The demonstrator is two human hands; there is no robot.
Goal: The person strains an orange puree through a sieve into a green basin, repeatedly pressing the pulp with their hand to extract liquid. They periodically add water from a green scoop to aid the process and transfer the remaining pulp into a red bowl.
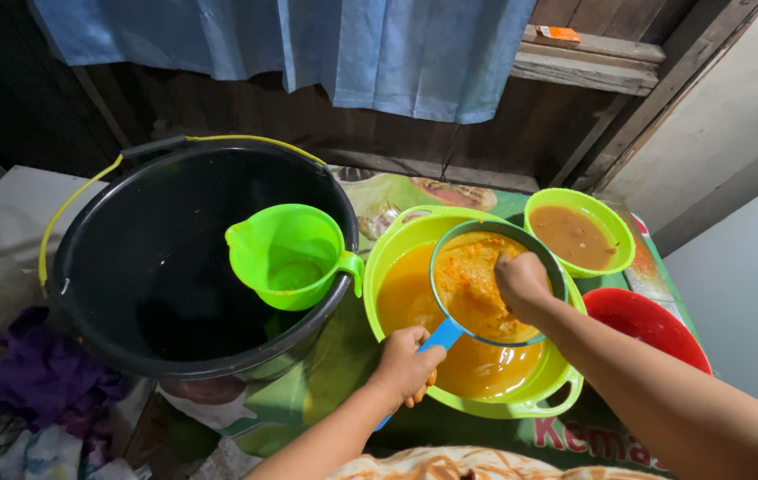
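My left hand grips the blue handle of a round strainer held over a large lime-green basin of orange liquid. Orange pulp fills the strainer. My right hand is closed and presses down into the pulp inside the strainer.
A big black bucket with a yellow handle stands at left; a green jug floats or rests inside it. A small green bowl of brown liquid is behind the basin, a red bowl at right. Cloths lie at lower left.
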